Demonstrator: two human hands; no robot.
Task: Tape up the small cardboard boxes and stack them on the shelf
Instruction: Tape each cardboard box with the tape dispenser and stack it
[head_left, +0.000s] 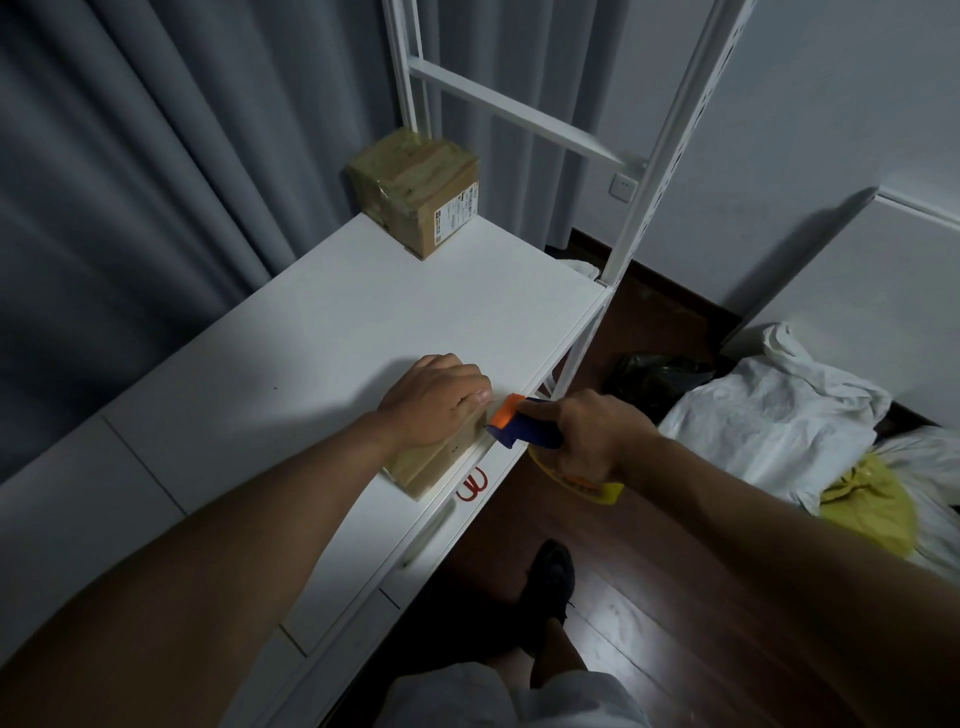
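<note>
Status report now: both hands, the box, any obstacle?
Left hand presses small box at shelf edge. Right hand grips tape dispenser. Nothing in the way.

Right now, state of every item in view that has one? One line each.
near box: on shelf front edge, left hand pressing on top
far box: taped shut, upright at shelf back
tape dispenser: gripped by right hand, nose at near box's right edge
scissors: lying on the shelf edge, untouched
white bags: crumpled on the floor
</note>
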